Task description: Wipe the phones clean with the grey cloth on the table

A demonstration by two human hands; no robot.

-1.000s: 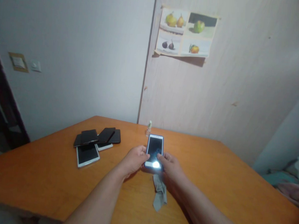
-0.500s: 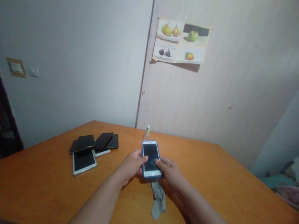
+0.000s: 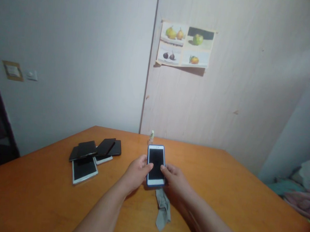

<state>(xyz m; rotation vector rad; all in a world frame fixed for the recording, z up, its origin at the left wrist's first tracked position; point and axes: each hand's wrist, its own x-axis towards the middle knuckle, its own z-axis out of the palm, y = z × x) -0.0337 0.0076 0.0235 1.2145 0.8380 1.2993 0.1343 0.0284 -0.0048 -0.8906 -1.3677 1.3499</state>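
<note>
I hold a white phone in a blue case (image 3: pixel 156 164) above the orange table (image 3: pixel 231 189), its dark screen facing me. My left hand (image 3: pixel 136 172) grips its left edge with the thumb on the screen's side. On the phone's right edge sits my right hand (image 3: pixel 174 177), which also pinches a grey cloth (image 3: pixel 162 210). The cloth hangs down from under the phone onto the table.
A loose pile of several phones (image 3: pixel 94 153) lies on the table's left, black ones overlapping white ones. A small bottle (image 3: pixel 151 136) stands at the far edge behind the held phone. A fruit picture (image 3: pixel 185 45) hangs on the wall. Bedding (image 3: pixel 296 192) shows at right.
The held phone has turned from slightly tilted to nearly straight toward me, and the bright glare on its lower screen is gone. The view drifted a little; both hands kept their grip.
</note>
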